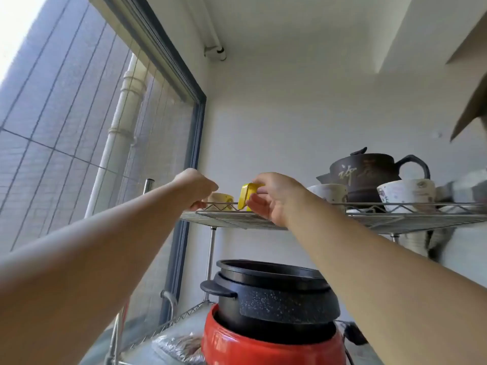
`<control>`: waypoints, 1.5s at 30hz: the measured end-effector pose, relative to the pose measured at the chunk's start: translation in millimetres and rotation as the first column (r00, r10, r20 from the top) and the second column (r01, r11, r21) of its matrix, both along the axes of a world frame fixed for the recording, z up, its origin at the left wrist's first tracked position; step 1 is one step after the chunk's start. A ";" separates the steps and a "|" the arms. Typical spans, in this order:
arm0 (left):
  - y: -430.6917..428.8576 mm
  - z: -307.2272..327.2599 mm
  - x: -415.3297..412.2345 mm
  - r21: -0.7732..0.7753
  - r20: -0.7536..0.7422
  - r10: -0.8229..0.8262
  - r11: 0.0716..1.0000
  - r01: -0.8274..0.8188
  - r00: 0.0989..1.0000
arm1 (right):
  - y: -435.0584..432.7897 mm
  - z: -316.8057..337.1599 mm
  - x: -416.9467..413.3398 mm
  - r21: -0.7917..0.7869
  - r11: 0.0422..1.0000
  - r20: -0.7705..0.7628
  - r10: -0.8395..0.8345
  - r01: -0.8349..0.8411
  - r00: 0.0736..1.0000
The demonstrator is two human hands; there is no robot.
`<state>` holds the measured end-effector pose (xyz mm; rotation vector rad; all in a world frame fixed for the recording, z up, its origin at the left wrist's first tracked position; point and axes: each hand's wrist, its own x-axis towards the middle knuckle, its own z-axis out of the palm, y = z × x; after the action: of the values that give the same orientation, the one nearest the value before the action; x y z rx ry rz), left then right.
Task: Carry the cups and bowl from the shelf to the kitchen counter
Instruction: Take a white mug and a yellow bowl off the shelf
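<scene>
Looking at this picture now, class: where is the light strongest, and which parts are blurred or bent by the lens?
Head view: daylight blows out the window at top left; the wide lens bows the window frame and stretches both forearms; the grey object at the right edge smears with blur; the teapot stays fairly sharp; the yellow cup is soft.

yellow cup [247,196] | dark brown teapot [366,172], pale script | black pot [274,296] | red cooker [263,346]

Shelf [237,219] chrome wire; cups [247,197] glossy yellow; teapot [366,172] matt clay.
</scene>
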<state>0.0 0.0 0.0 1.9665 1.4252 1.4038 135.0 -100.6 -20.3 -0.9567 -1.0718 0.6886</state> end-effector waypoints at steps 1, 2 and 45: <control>1.9 1.8 0.2 -0.074 -0.032 -0.024 0.997 0.021 0.999 | 1.7 2.3 -3.1 -0.022 0.999 0.009 0.030 -0.030 0.999; 2.4 2.3 -0.4 -0.165 -0.056 -0.047 0.986 0.037 0.997 | 3.1 4.9 -5.7 -0.062 0.996 0.023 0.073 -0.071 0.997; -89.8 -149.9 19.1 0.274 0.746 -0.641 0.540 0.796 0.178 | -199.0 -141.8 61.4 0.182 0.959 0.152 -0.247 0.219 0.957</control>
<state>19.1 -89.8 -149.9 1.2177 0.0625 1.2621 196.4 -299.6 -162.1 -0.9950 -1.1269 0.3214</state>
